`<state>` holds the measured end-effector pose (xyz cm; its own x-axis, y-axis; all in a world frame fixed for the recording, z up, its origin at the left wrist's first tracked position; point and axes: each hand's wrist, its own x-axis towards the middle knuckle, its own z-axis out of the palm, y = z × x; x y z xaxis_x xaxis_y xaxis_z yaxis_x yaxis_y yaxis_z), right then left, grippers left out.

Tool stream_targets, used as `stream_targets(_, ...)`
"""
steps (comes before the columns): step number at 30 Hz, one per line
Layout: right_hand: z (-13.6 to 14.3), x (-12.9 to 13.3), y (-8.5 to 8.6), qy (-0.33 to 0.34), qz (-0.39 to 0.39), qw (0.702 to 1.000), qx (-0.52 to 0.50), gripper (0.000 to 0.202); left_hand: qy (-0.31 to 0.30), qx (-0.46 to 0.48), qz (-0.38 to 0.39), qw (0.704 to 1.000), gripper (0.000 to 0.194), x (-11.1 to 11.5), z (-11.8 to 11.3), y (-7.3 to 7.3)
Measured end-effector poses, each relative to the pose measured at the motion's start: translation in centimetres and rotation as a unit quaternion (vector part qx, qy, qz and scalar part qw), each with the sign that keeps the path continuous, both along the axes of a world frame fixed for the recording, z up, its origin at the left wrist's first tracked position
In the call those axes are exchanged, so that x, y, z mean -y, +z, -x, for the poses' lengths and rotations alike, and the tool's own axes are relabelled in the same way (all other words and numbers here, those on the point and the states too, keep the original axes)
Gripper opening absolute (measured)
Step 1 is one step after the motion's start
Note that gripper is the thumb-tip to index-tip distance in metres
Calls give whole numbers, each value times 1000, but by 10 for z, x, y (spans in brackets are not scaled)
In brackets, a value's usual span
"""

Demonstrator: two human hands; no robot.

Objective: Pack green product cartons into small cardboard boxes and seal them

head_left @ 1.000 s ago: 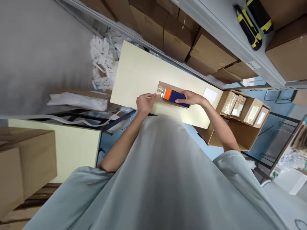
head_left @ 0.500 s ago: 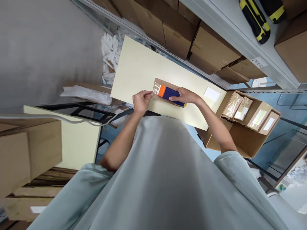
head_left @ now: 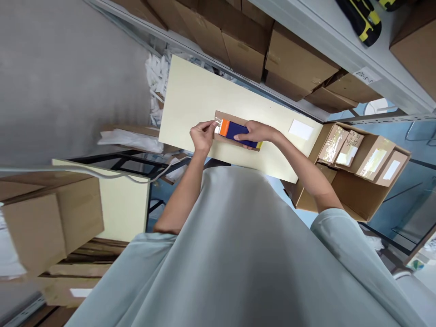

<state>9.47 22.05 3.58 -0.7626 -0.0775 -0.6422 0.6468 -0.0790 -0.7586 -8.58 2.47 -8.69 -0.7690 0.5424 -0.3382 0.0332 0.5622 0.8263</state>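
Note:
A flat brown cardboard box [head_left: 232, 116] lies on the cream tabletop [head_left: 194, 86]. On top of it is a dark blue block-shaped item [head_left: 235, 130] with an orange band, a white end at the left and a bit of yellow at the right; its exact kind is unclear. My right hand [head_left: 257, 131] wraps round its right part, thumb across the top. My left hand [head_left: 203, 135] is closed in a pinch at the box's left end, beside the white end and some shiny clear material. What sits between those fingertips is too small to make out.
Right of the tabletop, an open carton [head_left: 350, 190] holds several taped, labelled boxes. A white paper [head_left: 301, 129] lies near the table's right end. A shelf of cartons [head_left: 247, 56] runs along the back; yellow-black tools [head_left: 366, 27] lie above. A grey cable [head_left: 112, 175] crosses at left.
My left fingertips have moved slightly up along the box's left end. My right hand keeps its hold on the blue item. The whole view has shifted a little.

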Motion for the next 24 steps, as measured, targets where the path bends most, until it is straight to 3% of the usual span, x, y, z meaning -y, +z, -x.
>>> stream_targets(6,1,2,22,-13,-14,1000,-10,38,-16,-18,10,1000,23,3,4,-4)
stream_targets(9,-14,-3,28,-9,-27,1000,-5,40,-10,-26,16,1000,23,3,5,-8)
stream_targets(15,-96,-33,34,-5,1,998,55,48,0,-22,6,1000,25,3,7,-8)
stream_targets(20,-165,-62,43,11,14,996,89,57,7,-21,25,999,11,0,4,-1)
stream_targets(24,-188,-73,27,8,-1,996,89,57,3,-27,29,999,13,-3,3,4)
